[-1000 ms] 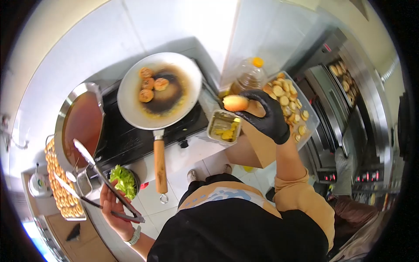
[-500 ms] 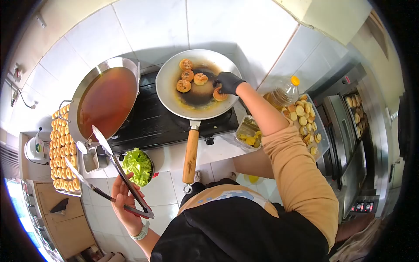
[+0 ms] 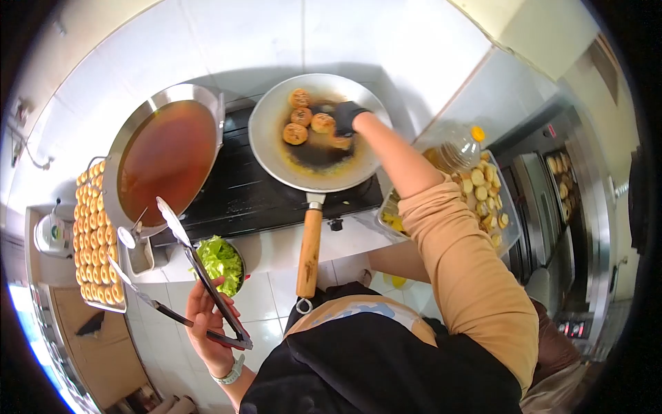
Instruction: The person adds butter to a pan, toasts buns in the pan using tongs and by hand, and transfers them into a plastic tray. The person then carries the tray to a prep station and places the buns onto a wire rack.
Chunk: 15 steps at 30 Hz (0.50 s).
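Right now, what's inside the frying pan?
Four browned buns, a fifth bun partly hidden by the gloved right grip, a dark patch. Pan surface under buns and grip can't be seen.

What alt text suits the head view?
The black-gloved right hand touches a browned round bun in a round grey metal pan with four more buns. The bare left hand holds spread silver and black tongs near green lettuce; a wide steel pan holds reddish-brown liquid.
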Available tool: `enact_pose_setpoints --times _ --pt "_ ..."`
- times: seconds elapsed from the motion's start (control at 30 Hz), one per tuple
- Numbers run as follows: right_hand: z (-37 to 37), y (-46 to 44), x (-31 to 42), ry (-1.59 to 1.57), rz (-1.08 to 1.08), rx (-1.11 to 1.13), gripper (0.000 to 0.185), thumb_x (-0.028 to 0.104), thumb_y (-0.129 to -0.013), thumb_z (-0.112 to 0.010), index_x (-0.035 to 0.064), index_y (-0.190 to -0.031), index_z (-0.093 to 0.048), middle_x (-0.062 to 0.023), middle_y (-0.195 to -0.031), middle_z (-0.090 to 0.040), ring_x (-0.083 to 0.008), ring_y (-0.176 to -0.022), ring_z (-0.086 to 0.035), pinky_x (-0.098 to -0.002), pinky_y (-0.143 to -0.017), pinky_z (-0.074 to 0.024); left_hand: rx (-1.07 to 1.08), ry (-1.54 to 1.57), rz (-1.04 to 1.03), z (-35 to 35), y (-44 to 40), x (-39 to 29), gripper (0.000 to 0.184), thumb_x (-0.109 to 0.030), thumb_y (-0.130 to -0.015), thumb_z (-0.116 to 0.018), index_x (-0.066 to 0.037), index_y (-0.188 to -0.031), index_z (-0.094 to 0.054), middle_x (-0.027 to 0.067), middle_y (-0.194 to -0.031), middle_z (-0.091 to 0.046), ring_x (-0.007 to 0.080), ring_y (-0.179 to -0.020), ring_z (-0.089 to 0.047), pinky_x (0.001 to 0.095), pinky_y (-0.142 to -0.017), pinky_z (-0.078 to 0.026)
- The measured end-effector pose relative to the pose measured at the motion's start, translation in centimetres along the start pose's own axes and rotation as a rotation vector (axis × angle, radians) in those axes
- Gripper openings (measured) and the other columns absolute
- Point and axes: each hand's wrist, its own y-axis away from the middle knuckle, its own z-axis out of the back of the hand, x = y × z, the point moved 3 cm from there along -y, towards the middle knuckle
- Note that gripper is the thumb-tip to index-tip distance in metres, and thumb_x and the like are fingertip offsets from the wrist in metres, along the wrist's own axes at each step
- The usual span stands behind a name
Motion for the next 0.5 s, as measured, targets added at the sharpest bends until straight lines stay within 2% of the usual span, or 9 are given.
enact_pose_setpoints --times 0.07,0.13,0.2,0.27,0.3,0.37,0.4,0.43,0.5 --pt "0.2 1.5 2.0 -0.35 0.091 -0.324 0.028 0.026 -0.067 -0.058 0.0027 -0.081 -0.065 -0.0246 -0.082 -0.061 -0.0372 -0.077 -0.06 -0.0434 -0.073 -0.0469 0.034 0.018 0.01 -0.9 -0.4 0.1 0.066 -0.04 -0.08 -0.047 0.008 -0.125 -0.038 0.0232 -0.112 -0.052 0.0186 -0.078 -0.055 0.0282 -0.059 -0.049" --pt "2.2 4.8 2.9 -0.372 0.171 -0.35 0.026 0.023 -0.074 -0.053 0.0022 -0.086 -0.064 -0.0236 -0.087 -0.061 -0.0377 -0.082 -0.058 -0.0424 -0.078 -0.0449 0.08 0.041 0.011 -2.3 -1.1 0.1 0.067 -0.041 -0.08 -0.049 0.009 -0.125 -0.039 0.0256 -0.111 -0.052 0.0195 -0.077 -0.056 0.0274 -0.058 -0.049" --pt "6.4 11.0 2.3 -0.675 0.078 -0.495 0.021 0.012 -0.073 -0.052 0.0065 -0.086 -0.067 -0.0202 -0.088 -0.062 -0.035 -0.086 -0.059 -0.0402 -0.08 -0.0459 0.153 0.017 0.007 -3.1 -1.6 0.2 0.069 -0.041 -0.08 -0.046 0.008 -0.126 -0.036 0.0249 -0.114 -0.05 0.0194 -0.08 -0.055 0.0274 -0.06 -0.049" --pt "9.8 19.3 -0.7 -0.604 0.073 -0.74 0.023 0.016 -0.078 -0.057 0.0036 -0.095 -0.065 -0.0192 -0.089 -0.063 -0.03 -0.077 -0.062 -0.0358 -0.074 -0.0481 0.122 0.0 0.055 -3.8 -1.8 0.4 0.07 -0.041 -0.079 -0.046 0.007 -0.128 -0.035 0.0245 -0.116 -0.049 0.0188 -0.08 -0.055 0.0276 -0.061 -0.049" --pt "10.7 23.9 -2.8 -0.741 0.068 -0.805 0.021 0.013 -0.077 -0.062 0.0019 -0.095 -0.065 -0.0143 -0.086 -0.066 -0.0195 -0.075 -0.063 -0.0299 -0.072 -0.0491 0.131 -0.002 0.069 -4.3 -1.9 0.5 0.069 -0.04 -0.079 -0.046 0.006 -0.129 -0.033 0.0231 -0.118 -0.048 0.0179 -0.081 -0.054 0.0277 -0.061 -0.05" --pt "10.0 32.7 -8.6 -1.023 -0.174 -0.719 0.021 0.011 -0.081 -0.061 -0.0046 -0.096 -0.063 -0.0089 -0.082 -0.066 -0.0106 -0.075 -0.061 -0.0247 -0.07 -0.049 0.149 -0.003 0.088 -5.5 -1.9 0.4 0.067 -0.037 -0.079 -0.044 0.006 -0.129 -0.034 0.0212 -0.119 -0.048 0.0179 -0.081 -0.055 0.0283 -0.061 -0.05" --pt "9.1 36.6 -11.7 -0.927 -0.347 -0.81 0.023 0.018 -0.075 -0.061 0.0007 -0.09 -0.065 -0.0142 -0.075 -0.065 -0.021 -0.065 -0.062 -0.0305 -0.065 -0.0479 0.158 0.011 0.09 -5.8 -2.2 0.5 0.066 -0.036 -0.079 -0.044 0.005 -0.129 -0.034 0.0207 -0.119 -0.048 0.0181 -0.081 -0.055 0.0284 -0.06 -0.05" --pt "6.7 39.5 -16.2 -0.685 -0.546 -0.748 0.029 0.025 -0.075 -0.06 0.0022 -0.092 -0.066 -0.0129 -0.075 -0.065 -0.0239 -0.066 -0.062 -0.0319 -0.066 -0.0477 0.159 -0.006 0.086 -6.2 -2.3 0.5 0.063 -0.034 -0.079 -0.043 0.005 -0.129 -0.034 0.0207 -0.119 -0.047 0.0181 -0.082 -0.055 0.0281 -0.059 -0.051" --pt "1.7 42.5 -22.3 -0.42 -0.933 -0.482 0.026 0.021 -0.075 -0.065 -0.0021 -0.088 -0.066 -0.0068 -0.074 -0.064 -0.0126 -0.067 -0.06 -0.0265 -0.064 -0.0484 0.163 0.001 0.083 -7.3 -2.4 0.5 0.06 -0.033 -0.083 -0.038 0.005 -0.129 -0.034 0.0207 -0.12 -0.047 0.0177 -0.082 -0.054 0.0279 -0.059 -0.051"
